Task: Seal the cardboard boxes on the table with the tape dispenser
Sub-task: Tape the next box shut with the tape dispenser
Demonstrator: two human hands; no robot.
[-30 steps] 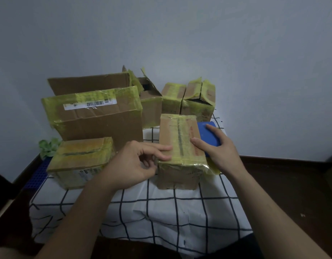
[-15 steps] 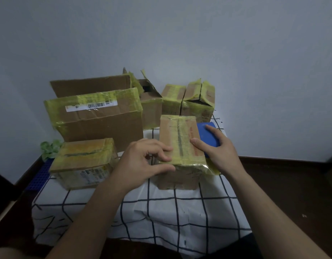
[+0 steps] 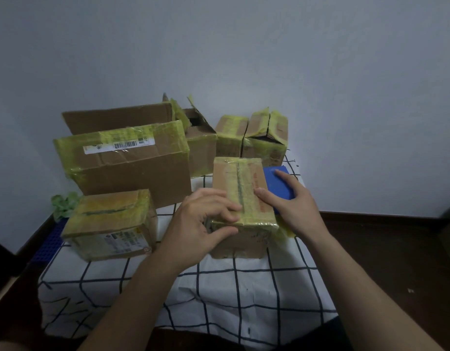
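A small cardboard box (image 3: 240, 178) wrapped in yellowish tape stands in the middle of the table, with a dark seam running along its top. My left hand (image 3: 201, 221) grips its near left corner, fingers on the top and thumb on the front face. My right hand (image 3: 292, 206) holds the blue tape dispenser (image 3: 277, 183) against the box's right side, with its thumb lying on the box top. Most of the dispenser is hidden by the hand and the box.
A checked white tablecloth (image 3: 218, 295) covers the table. A low taped box (image 3: 109, 224) sits at the left, and a large box (image 3: 132, 168) with a barcode label stands behind it. Open-flapped boxes (image 3: 201, 145) (image 3: 267, 140) stand at the back. A blue crate (image 3: 51, 239) and something green (image 3: 63, 203) lie at the far left.
My left hand has shifted right onto the box's near corner, and its thumb has dropped to the front face. My right hand and the dispenser have barely moved.
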